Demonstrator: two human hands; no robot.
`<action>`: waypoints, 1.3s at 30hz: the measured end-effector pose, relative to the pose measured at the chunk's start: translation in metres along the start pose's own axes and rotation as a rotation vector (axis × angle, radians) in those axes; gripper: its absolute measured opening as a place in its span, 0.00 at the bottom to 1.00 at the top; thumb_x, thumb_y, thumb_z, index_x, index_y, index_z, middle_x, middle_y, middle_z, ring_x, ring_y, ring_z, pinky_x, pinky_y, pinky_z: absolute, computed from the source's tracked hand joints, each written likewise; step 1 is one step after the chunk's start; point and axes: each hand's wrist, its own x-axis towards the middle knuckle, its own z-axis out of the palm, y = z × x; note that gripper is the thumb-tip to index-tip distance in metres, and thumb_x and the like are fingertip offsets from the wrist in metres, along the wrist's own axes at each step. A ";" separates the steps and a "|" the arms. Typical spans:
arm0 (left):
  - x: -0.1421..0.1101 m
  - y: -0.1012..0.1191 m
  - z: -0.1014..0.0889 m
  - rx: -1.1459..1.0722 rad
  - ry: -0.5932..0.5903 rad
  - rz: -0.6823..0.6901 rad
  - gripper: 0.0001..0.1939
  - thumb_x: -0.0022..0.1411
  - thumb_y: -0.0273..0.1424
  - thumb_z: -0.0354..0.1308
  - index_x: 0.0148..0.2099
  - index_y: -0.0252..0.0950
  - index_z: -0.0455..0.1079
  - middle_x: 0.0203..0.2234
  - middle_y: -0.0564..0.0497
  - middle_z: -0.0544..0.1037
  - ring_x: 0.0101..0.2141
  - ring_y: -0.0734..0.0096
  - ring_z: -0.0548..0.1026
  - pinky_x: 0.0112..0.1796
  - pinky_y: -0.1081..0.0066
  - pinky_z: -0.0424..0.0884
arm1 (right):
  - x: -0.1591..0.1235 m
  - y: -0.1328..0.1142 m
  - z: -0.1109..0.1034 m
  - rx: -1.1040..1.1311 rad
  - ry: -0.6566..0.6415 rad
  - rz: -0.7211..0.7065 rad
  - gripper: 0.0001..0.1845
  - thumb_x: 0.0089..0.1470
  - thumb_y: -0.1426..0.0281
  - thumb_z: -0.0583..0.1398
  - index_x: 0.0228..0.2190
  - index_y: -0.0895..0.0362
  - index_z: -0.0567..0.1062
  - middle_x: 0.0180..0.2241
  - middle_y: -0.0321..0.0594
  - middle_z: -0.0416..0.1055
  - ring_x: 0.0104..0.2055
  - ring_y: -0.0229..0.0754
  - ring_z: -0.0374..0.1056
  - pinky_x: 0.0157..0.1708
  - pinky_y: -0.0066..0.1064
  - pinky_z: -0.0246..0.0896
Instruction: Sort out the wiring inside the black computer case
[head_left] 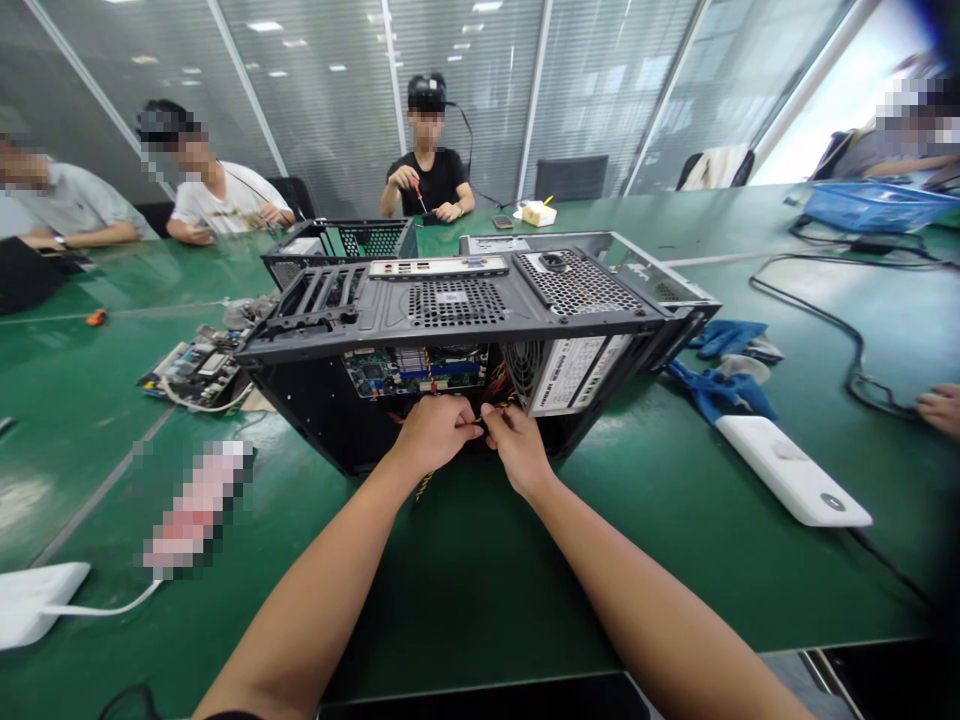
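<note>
A black computer case lies on the green table with its open side facing me and its rear panel up. Inside it are a motherboard and a power supply with a white label. Just in front of the opening, my left hand and my right hand nearly meet, fingertips pinched on thin power supply cables in yellow and black. A twisted yellow-black cable hangs below my left hand. The exact spot where the fingers grip is partly covered.
Behind stands another open case. Loose circuit boards lie left, beside a pixelated phone-like object and a white power bank. At right are blue gloves, another white power bank, a black cord and a blue basket. Several people sit around.
</note>
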 end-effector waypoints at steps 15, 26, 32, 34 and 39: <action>-0.002 0.001 -0.001 0.027 -0.016 0.031 0.07 0.61 0.29 0.61 0.29 0.35 0.73 0.23 0.52 0.78 0.25 0.70 0.74 0.28 0.73 0.62 | -0.005 -0.002 0.001 -0.148 -0.022 -0.084 0.23 0.51 0.49 0.62 0.22 0.55 0.67 0.18 0.30 0.58 0.21 0.35 0.53 0.22 0.30 0.46; -0.002 -0.001 0.007 0.022 -0.031 0.108 0.08 0.62 0.28 0.60 0.29 0.35 0.72 0.23 0.51 0.77 0.26 0.70 0.74 0.29 0.72 0.63 | -0.002 0.003 -0.001 -0.244 0.040 -0.127 0.23 0.50 0.49 0.61 0.21 0.54 0.68 0.16 0.31 0.60 0.21 0.36 0.53 0.22 0.31 0.49; -0.004 -0.001 0.005 0.018 -0.034 0.068 0.09 0.52 0.29 0.69 0.34 0.36 0.71 0.27 0.53 0.77 0.28 0.69 0.74 0.29 0.73 0.63 | 0.000 0.003 -0.002 -0.256 0.069 -0.152 0.23 0.50 0.49 0.61 0.20 0.54 0.68 0.17 0.32 0.61 0.22 0.38 0.56 0.23 0.31 0.52; -0.005 -0.001 0.004 0.044 -0.035 0.047 0.08 0.52 0.28 0.68 0.32 0.37 0.71 0.26 0.53 0.76 0.27 0.70 0.73 0.29 0.73 0.62 | 0.000 0.003 -0.002 -0.249 0.071 -0.153 0.23 0.50 0.50 0.62 0.20 0.54 0.67 0.17 0.32 0.61 0.22 0.37 0.55 0.23 0.31 0.52; -0.005 0.004 0.000 0.090 -0.012 -0.014 0.06 0.57 0.31 0.66 0.30 0.37 0.73 0.24 0.54 0.76 0.26 0.71 0.73 0.28 0.72 0.59 | 0.000 0.006 -0.003 -0.190 0.068 -0.111 0.23 0.50 0.50 0.62 0.20 0.54 0.65 0.15 0.29 0.56 0.20 0.36 0.52 0.23 0.30 0.51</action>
